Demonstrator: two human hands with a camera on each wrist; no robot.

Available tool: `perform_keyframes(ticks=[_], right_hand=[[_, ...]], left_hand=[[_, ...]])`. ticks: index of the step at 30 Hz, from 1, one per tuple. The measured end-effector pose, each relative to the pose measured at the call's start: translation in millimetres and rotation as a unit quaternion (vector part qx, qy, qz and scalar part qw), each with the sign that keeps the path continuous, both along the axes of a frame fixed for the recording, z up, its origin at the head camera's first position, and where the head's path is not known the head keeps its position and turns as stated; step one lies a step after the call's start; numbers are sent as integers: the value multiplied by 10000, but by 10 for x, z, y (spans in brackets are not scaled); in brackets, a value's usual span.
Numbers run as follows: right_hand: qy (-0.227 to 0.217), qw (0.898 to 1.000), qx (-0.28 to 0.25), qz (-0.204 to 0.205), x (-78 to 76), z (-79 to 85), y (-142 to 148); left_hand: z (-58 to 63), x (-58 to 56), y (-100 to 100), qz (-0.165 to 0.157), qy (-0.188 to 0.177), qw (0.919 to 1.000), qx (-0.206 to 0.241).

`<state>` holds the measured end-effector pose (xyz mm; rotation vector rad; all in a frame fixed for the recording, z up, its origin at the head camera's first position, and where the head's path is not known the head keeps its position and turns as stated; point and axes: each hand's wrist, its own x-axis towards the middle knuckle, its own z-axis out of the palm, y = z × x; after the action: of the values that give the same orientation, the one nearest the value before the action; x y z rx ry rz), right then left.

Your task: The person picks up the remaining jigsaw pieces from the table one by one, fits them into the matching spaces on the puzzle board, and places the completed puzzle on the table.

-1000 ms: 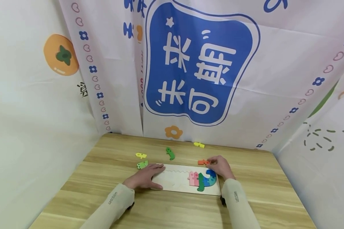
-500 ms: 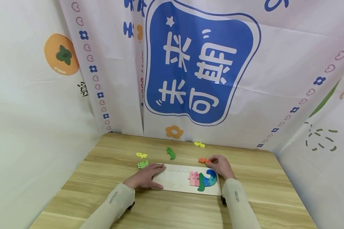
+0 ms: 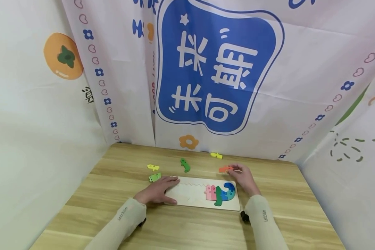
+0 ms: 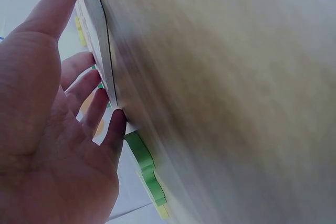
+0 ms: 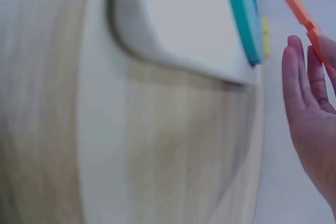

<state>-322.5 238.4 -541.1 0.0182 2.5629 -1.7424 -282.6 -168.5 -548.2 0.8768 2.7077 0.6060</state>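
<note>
Orange, a puzzle piece (image 3: pixel 224 169) is pinched by the fingers of the right hand (image 3: pixel 244 177); a pale board (image 3: pixel 189 195) is touched by the left hand (image 3: pixel 156 191), fingers spread.

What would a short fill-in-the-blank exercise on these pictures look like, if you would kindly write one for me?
The right hand pinches a puzzle piece coloured ____.
In the head view, the left hand rests at the ____ end of the board.
On the board, a green piece lies between the blue pieces and the ____ ones.
The loose piece nearest the wall banner is ____.
Missing words: orange; left; pink; yellow.
</note>
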Motion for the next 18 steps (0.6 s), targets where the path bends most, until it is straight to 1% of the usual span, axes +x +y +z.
perform_keyframes(ticks=[2,4,7,14,18], right_hand=[[-39,9989,-458,-61,-4,36,-7],[-72,9969,-775,-85,-10,61,-15],[-101,9940,-1078,-144,-19,95,-29],[-127,9895,-1442,-47,1,128,-95],[-112,9909,-1336,-112,24,136,-129]], left_hand=[[4,-7,1,-2,28,10000,-32],[3,-9,1,-13,39,10000,-61],[4,-4,-3,-24,32,10000,-52],[9,7,-18,-29,-3,10000,-57],[20,23,-15,-37,-22,10000,-25]])
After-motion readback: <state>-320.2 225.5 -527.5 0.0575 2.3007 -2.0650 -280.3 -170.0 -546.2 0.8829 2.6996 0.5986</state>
